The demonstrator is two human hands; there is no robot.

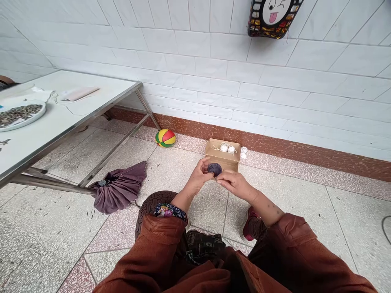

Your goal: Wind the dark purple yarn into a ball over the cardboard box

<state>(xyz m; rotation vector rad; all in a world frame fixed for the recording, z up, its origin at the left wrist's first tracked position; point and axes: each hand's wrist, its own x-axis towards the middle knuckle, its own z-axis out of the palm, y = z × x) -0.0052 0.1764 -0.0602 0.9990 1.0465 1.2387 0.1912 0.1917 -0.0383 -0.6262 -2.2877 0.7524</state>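
A small ball of dark purple-grey yarn (214, 169) is held in my left hand (201, 174), with the fingers curled round its left side and underside. Close against the ball's lower right, my right hand (231, 180) pinches with thumb and forefinger, seemingly on the yarn's strand, which is too thin to make out clearly. Just beyond my hands, an open cardboard box (222, 154) sits on the floor. Two white yarn balls (227, 148) with loose ends lie in it. Small white pieces (243, 151) rest beside its right edge.
At left stands a metal-framed table (100, 81) bearing a plate of dried bits (23, 114). A yellow, red and green ball (165, 138) lies near its leg, with gathered purple cloth (122, 187) closer to me. A patterned basket (273, 18) hangs on the tiled wall.
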